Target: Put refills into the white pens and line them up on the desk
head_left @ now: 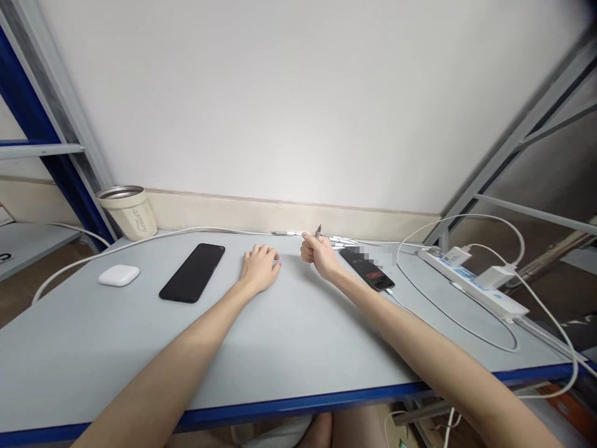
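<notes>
My right hand [318, 255] is closed in a fist around a pen [318, 231], whose grey pointed end sticks up above the fingers. More pens [342, 241] lie at the back of the desk behind this hand, and another pen [286, 233] rests along the wall to its left. My left hand [260, 267] lies palm down on the desk, fingers loosely bent and apart, with nothing visible in it. To its left is a black phone [192, 272]. A second phone [368, 269], its screen lit and partly blurred, lies right of my right hand with a cable plugged in.
A white earphone case [119, 275] and a cream cup [129, 211] stand on the left. At the right, a white power strip [476, 283] carries chargers and looping white cables [459, 323]. The desk [261, 354] has a blue front edge; a wall closes the back.
</notes>
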Available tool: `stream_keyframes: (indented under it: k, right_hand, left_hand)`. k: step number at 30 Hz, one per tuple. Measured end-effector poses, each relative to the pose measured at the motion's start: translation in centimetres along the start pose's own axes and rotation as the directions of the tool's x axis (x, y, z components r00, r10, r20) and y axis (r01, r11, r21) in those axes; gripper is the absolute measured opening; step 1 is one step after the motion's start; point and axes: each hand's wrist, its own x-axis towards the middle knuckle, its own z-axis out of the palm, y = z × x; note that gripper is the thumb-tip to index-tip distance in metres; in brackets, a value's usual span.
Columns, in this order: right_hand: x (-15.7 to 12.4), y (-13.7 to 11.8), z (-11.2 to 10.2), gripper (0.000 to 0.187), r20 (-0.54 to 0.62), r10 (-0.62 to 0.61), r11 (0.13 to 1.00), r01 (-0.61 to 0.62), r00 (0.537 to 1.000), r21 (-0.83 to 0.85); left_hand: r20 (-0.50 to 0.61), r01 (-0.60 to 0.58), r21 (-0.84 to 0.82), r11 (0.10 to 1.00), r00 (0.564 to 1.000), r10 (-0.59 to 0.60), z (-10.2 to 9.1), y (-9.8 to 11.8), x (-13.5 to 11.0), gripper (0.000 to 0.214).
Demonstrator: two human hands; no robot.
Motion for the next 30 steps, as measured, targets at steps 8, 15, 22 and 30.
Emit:
stream_keyframes:
  k: [8,15,22,30]
  right_hand:
    - [-0.2,0.9,0.2,0.047,0.043,0.028,0.983,-0.019,0.999,-0.183]
    - [0.2,1.2,-0.9,0.038,0.215,-0.010,0.742,0.151,0.977,-0.653]
    - [0.5,0.2,-2.0,0.039,0.435,0.093,0.663,0.270,0.896,-0.698]
    - [-0.5,1.8,-2.5,0.040,0.413,-0.013,0.584,0.342,0.911,-0.736]
  left_hand:
    - [-0.024,-0.001,-0.031,1.000,1.000,0.000,0.0,0.0,0.1,0.020]
    - [-0.199,-0.051,-0.225,0.973,0.980,0.005,-0.5,0.5,0.3,0.045]
    - [-0.298,-0.166,-0.128,0.978,0.947,0.122,-1.5,1.3,0.4,0.038]
    - [-0.121,-0.275,0.119,0.954,0.950,0.289,-1.9,1.1,1.1,0.028]
